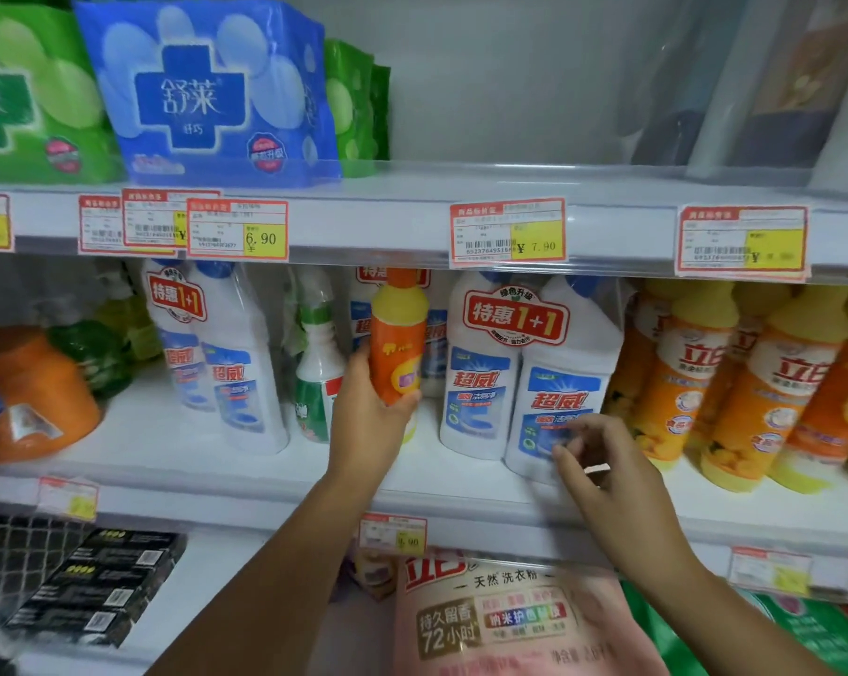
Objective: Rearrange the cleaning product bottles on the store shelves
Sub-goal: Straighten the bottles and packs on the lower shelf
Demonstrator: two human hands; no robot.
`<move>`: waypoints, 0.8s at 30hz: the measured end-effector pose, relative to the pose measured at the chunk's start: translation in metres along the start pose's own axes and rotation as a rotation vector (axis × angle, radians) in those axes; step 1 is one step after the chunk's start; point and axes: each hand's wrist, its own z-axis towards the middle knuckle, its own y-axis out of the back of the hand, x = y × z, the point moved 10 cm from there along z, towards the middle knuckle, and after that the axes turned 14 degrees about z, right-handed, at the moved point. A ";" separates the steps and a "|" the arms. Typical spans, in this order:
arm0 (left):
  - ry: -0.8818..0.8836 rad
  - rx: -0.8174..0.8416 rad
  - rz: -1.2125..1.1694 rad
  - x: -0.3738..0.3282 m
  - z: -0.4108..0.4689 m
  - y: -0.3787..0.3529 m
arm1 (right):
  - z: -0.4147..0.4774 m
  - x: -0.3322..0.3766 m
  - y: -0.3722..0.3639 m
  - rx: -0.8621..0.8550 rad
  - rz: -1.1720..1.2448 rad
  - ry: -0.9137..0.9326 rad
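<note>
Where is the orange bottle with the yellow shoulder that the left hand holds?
Middle shelf, centre of view: the orange bottle is in the left hand, between the green-capped bottle and the white twin-pack.

left hand [370, 412]: gripping, raised | right hand [602, 461]: fingers loosely curled

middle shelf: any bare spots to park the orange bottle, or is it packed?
Bare shelf board shows along the front between the orange jug and the left white twin-pack. A narrower gap sits under the left hand, between the green-and-white bottle and the right twin-pack. The right end is crowded with yellow-capped bottles.
</note>
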 end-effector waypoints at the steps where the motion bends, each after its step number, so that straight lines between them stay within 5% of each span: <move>1: -0.022 0.025 -0.002 -0.004 -0.009 0.003 | 0.000 0.002 -0.003 0.013 0.013 -0.009; 12: -0.304 0.128 0.205 -0.100 -0.091 -0.001 | -0.019 0.052 -0.027 0.220 0.351 -0.069; 24: -0.536 0.332 0.422 -0.133 -0.136 -0.099 | -0.024 0.032 0.142 -0.302 0.092 -0.011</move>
